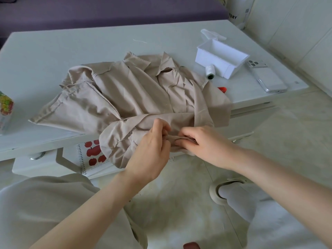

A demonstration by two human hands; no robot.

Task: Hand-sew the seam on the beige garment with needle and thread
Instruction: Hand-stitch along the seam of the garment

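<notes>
At the table (pixel 45 51) edge, left hand (pixel 152 148) and right hand (pixel 203 142) pinch a fold of the beige garment (pixel 125 90); stitching appears underway, needle unseen. Next: draw thread through.

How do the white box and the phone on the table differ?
The white box stands open-topped and opaque; the phone lies flat, cameras up, in a clear case. The box sits by the thread spool; the phone lies further right. Both rest untouched beside the beige garment.
</notes>
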